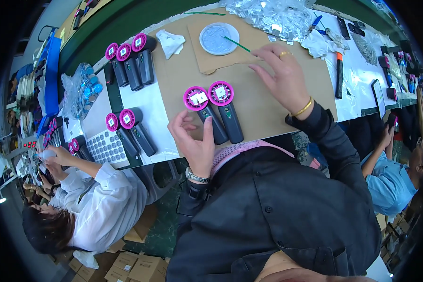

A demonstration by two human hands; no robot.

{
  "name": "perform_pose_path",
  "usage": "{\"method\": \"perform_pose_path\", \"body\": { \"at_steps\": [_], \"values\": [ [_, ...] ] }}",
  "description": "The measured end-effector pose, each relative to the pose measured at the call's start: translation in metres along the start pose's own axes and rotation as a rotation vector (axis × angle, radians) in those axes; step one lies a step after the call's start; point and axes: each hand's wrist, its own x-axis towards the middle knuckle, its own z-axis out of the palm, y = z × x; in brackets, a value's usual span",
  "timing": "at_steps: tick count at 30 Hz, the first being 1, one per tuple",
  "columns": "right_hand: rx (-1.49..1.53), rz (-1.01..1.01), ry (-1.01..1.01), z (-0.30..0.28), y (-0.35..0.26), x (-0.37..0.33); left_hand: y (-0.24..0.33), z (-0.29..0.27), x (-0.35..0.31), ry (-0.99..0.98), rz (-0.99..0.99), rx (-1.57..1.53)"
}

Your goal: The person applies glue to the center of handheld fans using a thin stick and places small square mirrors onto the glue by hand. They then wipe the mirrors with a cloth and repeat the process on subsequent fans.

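Near the top centre of the frame a round grey dish sits on a sheet of brown cardboard, holding a thin pale layer of something I cannot identify; the tip of a green stick reaches into it. The right hand, in the upper middle, pinches the stick's near end between thumb and forefinger, the other fingers spread and resting on the cardboard. Just left of centre lie two dark handheld fans with pink round heads, side by side and touching, each with a small white square on its head. The left hand lies against the left fan's handle, thumb on the handle, fingers loosely curled — not closed around it. Further fans lie in groups on the white tabletop: three at upper left and two at middle left — seven counted clearly in all. A heap of clear plastic bags fills the top centre. At left a clear bag of blue discs rests by a tray of grey round pieces. A co-worker in white sits at lower left.
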Motion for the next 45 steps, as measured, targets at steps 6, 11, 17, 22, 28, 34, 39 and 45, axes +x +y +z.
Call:
{"method": "perform_pose_path", "body": {
  "at_steps": [6, 11, 17, 22, 28, 34, 39, 45],
  "values": [
    [-0.213, 0.114, -0.119, 0.017, 0.014, 0.015, 0.016, -0.001, 0.032, -0.025, 0.387, 0.279],
    [-0.245, 0.158, -0.126, 0.026, 0.022, 0.02, 0.03, 0.005, 0.048, -0.178, 0.434, 0.413],
    [0.04, 0.247, 0.12, 0.017, 0.026, 0.031, 0.035, 0.01, 0.058, -0.284, 0.488, 0.494],
    [0.149, 0.324, 0.113, 0.023, 0.042, 0.038, 0.034, 0.01, 0.063, -0.321, 0.445, 0.421],
    [0.168, 0.357, 0.124, 0.023, 0.047, 0.044, 0.04, 0.011, 0.063, -0.319, 0.435, 0.441],
    [0.146, 0.332, 0.138, 0.027, 0.048, 0.044, 0.041, 0.01, 0.065, -0.345, 0.425, 0.453],
    [0.223, 0.473, 0.085, 0.028, 0.052, 0.044, 0.039, 0.01, 0.067, -0.369, 0.438, 0.461],
    [0.362, 0.64, 0.026, 0.029, 0.059, 0.045, 0.036, 0.011, 0.067, -0.38, 0.439, 0.427]
  ]
}}
